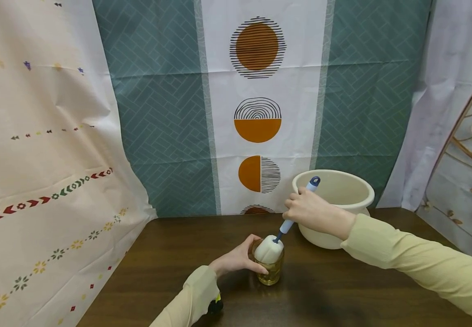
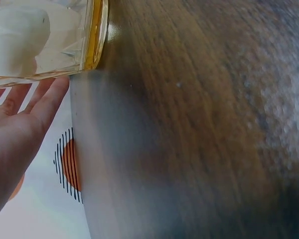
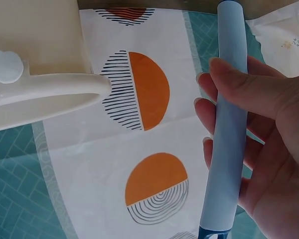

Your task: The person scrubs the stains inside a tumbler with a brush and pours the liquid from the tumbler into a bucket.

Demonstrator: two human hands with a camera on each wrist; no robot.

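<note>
My left hand (image 1: 239,259) holds an amber glass cup (image 1: 272,273) upright on the table, thumb on the near side and fingers round the far side. A white sponge cup brush (image 1: 269,249) stands partly inside the cup, its head filling the mouth. My right hand (image 1: 317,211) grips the brush's light blue handle (image 3: 226,149), which slants up to the right from the cup. In the left wrist view, the cup wall (image 2: 93,35) shows the pale sponge (image 2: 20,42) through it, with fingers (image 2: 50,102) against the side.
A cream plastic basin (image 1: 366,200) stands at the back right, behind my right forearm. The dark wooden table (image 1: 170,254) ends at a patterned curtain (image 1: 158,113) behind. Printed cloths hang along the left and right sides.
</note>
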